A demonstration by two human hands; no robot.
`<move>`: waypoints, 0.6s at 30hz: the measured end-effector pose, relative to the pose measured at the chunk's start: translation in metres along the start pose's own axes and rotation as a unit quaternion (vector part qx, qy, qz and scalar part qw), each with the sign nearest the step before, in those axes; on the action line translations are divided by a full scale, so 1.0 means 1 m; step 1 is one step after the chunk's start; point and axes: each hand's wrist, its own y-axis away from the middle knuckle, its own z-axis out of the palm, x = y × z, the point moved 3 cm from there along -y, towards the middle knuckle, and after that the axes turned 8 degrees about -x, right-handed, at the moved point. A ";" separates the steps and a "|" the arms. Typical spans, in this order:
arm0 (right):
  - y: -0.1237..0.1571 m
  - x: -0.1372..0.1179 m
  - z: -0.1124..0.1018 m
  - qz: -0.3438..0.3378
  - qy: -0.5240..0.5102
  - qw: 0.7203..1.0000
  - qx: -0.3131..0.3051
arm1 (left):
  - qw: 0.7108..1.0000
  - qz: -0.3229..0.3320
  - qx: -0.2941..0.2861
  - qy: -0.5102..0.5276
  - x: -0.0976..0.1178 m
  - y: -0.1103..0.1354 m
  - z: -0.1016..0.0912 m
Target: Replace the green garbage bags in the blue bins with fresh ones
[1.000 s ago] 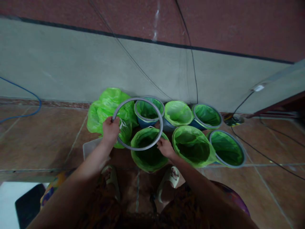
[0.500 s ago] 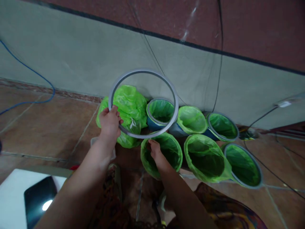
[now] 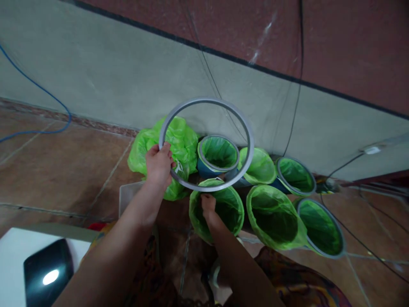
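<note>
My left hand (image 3: 159,164) is closed round the left side of a grey bin rim ring (image 3: 250,140), which it holds up in the air. The tilted ring hangs over the far part of a trash bin lined with a green bag (image 3: 238,213). Over that bin's mouth, my right hand (image 3: 208,204) has its fingers curled near the far edge of the liner. What those fingers hold, if anything, is hidden. Left of the bin lies a heap of crumpled green bags (image 3: 143,149), partly behind my left hand.
More lined bins stand along the wall; a back bin (image 3: 209,170) and a right front bin (image 3: 340,234) wear grey rings, while a middle bin (image 3: 275,217) shows bare liner. A phone (image 3: 47,273) rests on a white surface at lower left. Cables (image 3: 295,115) hang down the wall.
My left hand has carried the ring slightly to the right and a little lower. My right hand stays at the same bin, its fingers now more curled.
</note>
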 end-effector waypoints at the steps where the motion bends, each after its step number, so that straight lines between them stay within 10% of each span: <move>1: 0.002 -0.003 -0.003 -0.001 -0.017 1.000 0.016 | 1.000 -0.002 -0.003 0.001 0.000 0.001 0.001; 9: 0.000 -0.025 0.016 0.037 -0.260 0.963 -0.056 | 1.000 -0.017 -0.019 -0.010 -0.002 0.005 0.005; 18: 0.017 -0.008 0.007 0.088 -0.250 0.960 -0.089 | 0.999 -0.020 -0.029 0.000 -0.004 0.004 0.004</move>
